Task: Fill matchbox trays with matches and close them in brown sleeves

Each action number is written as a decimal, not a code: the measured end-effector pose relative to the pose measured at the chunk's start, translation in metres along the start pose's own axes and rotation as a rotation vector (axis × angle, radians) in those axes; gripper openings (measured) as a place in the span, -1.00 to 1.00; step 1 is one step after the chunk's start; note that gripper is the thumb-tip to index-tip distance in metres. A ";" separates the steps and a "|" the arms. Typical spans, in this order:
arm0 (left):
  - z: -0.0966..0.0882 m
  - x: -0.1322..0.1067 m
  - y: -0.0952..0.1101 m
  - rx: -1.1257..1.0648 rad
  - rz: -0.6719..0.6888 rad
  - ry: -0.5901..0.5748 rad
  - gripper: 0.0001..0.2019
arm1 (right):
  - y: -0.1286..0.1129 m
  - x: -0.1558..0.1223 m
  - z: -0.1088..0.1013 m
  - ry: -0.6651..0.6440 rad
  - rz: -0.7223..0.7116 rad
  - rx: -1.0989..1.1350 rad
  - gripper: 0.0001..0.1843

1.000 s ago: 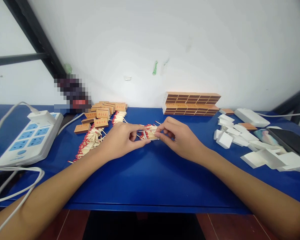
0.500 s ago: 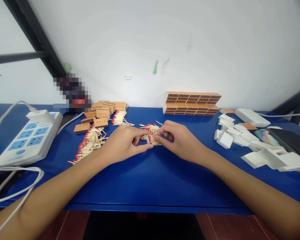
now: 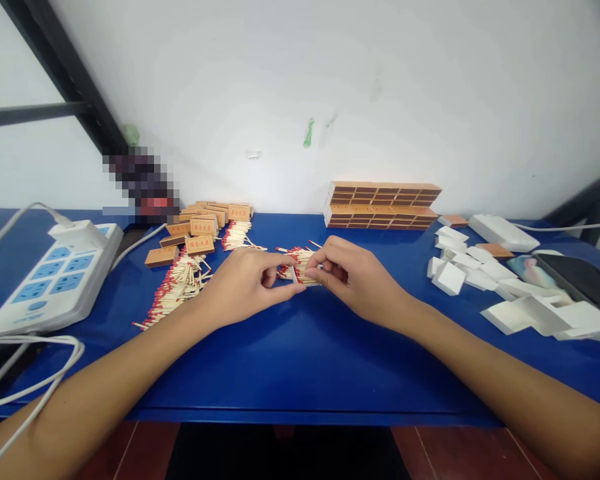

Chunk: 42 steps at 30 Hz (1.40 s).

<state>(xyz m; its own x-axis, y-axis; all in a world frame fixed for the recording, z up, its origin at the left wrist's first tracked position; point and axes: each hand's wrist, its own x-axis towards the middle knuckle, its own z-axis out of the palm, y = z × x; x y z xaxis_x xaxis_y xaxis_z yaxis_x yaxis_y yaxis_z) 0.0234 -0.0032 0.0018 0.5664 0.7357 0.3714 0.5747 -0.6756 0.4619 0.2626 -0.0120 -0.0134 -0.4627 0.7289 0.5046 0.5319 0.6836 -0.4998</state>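
Thumb and forefinger of my left hand (image 3: 247, 280) grip a small white matchbox tray (image 3: 294, 274), of which only a white end wall shows clearly. Red-tipped matches (image 3: 307, 259) lie in and around it, partly covered by my fingers. From the other side my right hand (image 3: 343, 270) pinches at the matches with its fingertips; how many it holds is hidden. One loose match (image 3: 315, 244) sticks out just behind that hand. Left of my left hand spreads a long pile of matches (image 3: 175, 290), with a smaller match heap (image 3: 237, 235) behind it.
Printed matchboxes (image 3: 203, 225) lie jumbled at the back left. A neat stack of matchboxes (image 3: 383, 205) stands against the wall. White empty trays (image 3: 450, 279) are scattered at right, near a phone (image 3: 580, 283) and a white block (image 3: 503, 232). A power strip (image 3: 55, 280) with cables occupies the left.
My right hand has shifted slightly left and up, its fingertips closer to the tray. My left hand stays nearly in place with the tray. The view has moved a little.
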 end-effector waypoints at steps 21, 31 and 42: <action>-0.011 0.005 -0.005 0.226 -0.264 0.247 -0.70 | 0.014 -0.002 0.019 -0.176 0.086 -0.160 -0.90; -0.011 0.004 -0.004 0.247 -0.268 0.248 -0.70 | 0.005 -0.002 0.006 -0.271 0.043 -0.058 -0.91; -0.011 0.005 -0.004 0.242 -0.271 0.239 -0.69 | 0.002 -0.003 0.014 -0.292 0.062 -0.072 -0.95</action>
<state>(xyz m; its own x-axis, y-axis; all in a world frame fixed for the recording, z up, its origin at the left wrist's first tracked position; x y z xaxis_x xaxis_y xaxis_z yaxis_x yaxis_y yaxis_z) 0.0172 0.0037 0.0107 0.2392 0.8593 0.4522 0.8220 -0.4271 0.3768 0.2555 -0.0123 -0.0255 -0.6064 0.7561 0.2462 0.6093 0.6408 -0.4671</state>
